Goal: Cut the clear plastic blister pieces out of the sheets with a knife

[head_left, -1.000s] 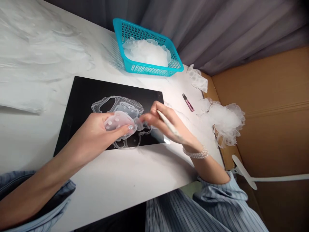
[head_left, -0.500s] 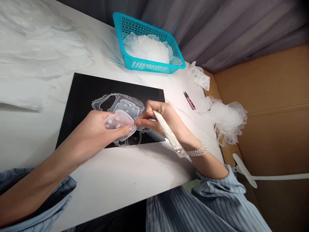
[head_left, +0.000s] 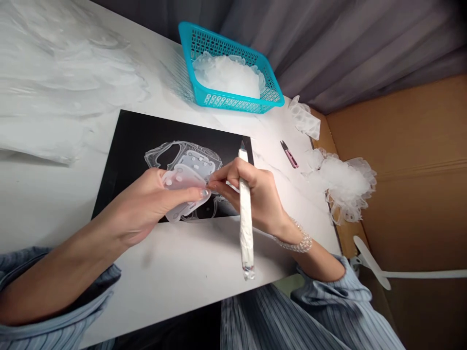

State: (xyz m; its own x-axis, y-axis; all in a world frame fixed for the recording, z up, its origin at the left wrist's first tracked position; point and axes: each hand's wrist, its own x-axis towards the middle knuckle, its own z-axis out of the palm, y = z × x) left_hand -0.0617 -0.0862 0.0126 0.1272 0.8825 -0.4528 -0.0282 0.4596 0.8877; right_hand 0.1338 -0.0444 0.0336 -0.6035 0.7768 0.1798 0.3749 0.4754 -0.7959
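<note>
My left hand (head_left: 146, 206) grips a translucent, frosted plastic piece (head_left: 186, 177) with oval holes, thumb across its front. My right hand (head_left: 253, 194) holds a white-wrapped craft knife (head_left: 245, 228) through its fingers, the dark blade pointing away from me. The thumb and forefinger of that hand meet at the right edge of the frosted piece, beside my left thumb; whether they pinch a scrap is too small to tell. Just behind lies a clear molded sheet (head_left: 166, 155) with a large cutout, on the black mat (head_left: 134, 141). My hands hide part of it.
A teal basket (head_left: 237, 102) holding a pile of frosted pieces (head_left: 229, 75) stands at the back. To the right are pink snips (head_left: 289, 154), a crumpled white piece (head_left: 304, 119) and a heap of clear scraps (head_left: 346, 184). Clear plastic sheets (head_left: 65, 82) cover the left.
The knife in my right hand has swung from a slant toward my wrist to nearly upright in view, its blade now visible. The frosted piece has shifted slightly right and tilted.
</note>
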